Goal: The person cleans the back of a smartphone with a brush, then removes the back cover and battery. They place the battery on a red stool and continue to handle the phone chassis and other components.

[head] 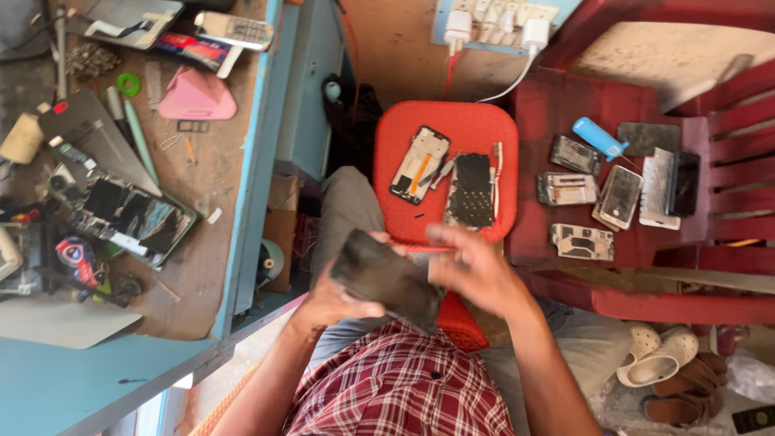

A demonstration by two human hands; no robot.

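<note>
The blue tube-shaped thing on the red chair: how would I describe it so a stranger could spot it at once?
Start at the red plastic chair on the right side of the head view, its seat strewn with phone parts. At the back of that cluster, above a dark opened phone frame and beside a flat grey panel, lies the blue tube, tilted. It is the only round, bright blue piece among flat grey and black ones.

You hold a dark phone screen panel (pixel 386 278) between both hands; a cracked screen (pixel 133 214) lies on your workbench, another pale screen (pixel 620 196) on the red chair
</note>
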